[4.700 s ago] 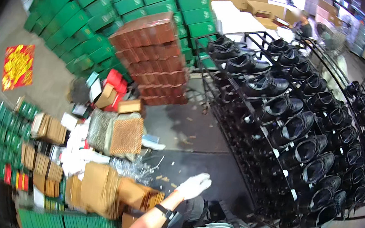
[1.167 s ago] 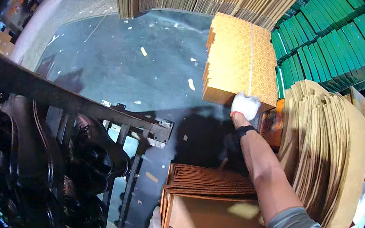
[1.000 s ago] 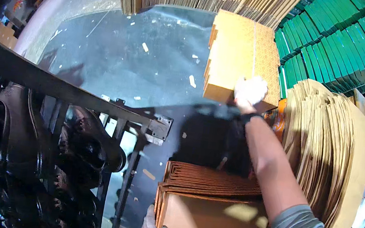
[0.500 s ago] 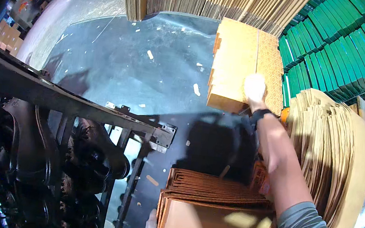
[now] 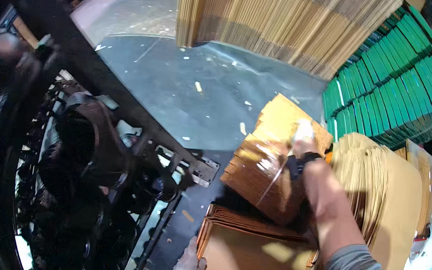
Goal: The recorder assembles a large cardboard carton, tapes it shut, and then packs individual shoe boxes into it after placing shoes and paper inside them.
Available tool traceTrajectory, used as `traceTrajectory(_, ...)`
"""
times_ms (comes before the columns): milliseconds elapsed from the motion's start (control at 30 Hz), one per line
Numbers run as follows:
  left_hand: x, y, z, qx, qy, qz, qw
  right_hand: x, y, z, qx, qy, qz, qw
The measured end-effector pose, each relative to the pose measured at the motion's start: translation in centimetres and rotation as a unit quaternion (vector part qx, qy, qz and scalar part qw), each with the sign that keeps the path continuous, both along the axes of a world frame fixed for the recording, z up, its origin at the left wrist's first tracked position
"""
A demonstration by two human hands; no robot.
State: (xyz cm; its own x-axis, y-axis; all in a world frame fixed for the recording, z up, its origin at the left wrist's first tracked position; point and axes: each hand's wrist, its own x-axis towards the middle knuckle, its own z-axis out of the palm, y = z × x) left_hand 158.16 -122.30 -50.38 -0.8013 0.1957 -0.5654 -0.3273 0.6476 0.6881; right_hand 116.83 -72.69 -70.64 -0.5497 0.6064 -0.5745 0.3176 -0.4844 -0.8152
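My right hand (image 5: 305, 133), in a white glove with a dark band at the wrist, is closed on the strap of a bundle of flattened orange cardboard boxes (image 5: 264, 141). The bundle is tilted, its near side catching the light. Close in front of me lies a stack of brown-edged cardboard sheets (image 5: 243, 261). My left hand (image 5: 188, 268), also gloved in white, is closed on its left edge, the thumb on the near side.
A dark metal rack (image 5: 122, 103) holding black shoes (image 5: 87, 156) stands at the left. Upright flattened cartons (image 5: 269, 22) line the back. Green bundled boxes (image 5: 392, 82) and tan cardboard sheets (image 5: 399, 197) crowd the right. Scraps litter the dark floor mat (image 5: 178, 92).
The orange bundle has come toward me and tipped out of its flat position, with my right hand on its strap. My left hand stays at the stack's edge. The view has shifted.
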Motion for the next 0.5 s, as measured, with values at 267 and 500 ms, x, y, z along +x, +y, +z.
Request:
traceTrajectory(267,0.0,-1.0,1.4,-0.064,-0.029,-0.009,0.997,4.5,-11.0,17.6,-0.103,0.003,0.052,0.993)
traceTrajectory(500,-0.6,-0.5,1.7,-0.088,-0.037,-0.049,0.994,20.6,-15.7,24.7,-0.001,0.069,0.044,0.997)
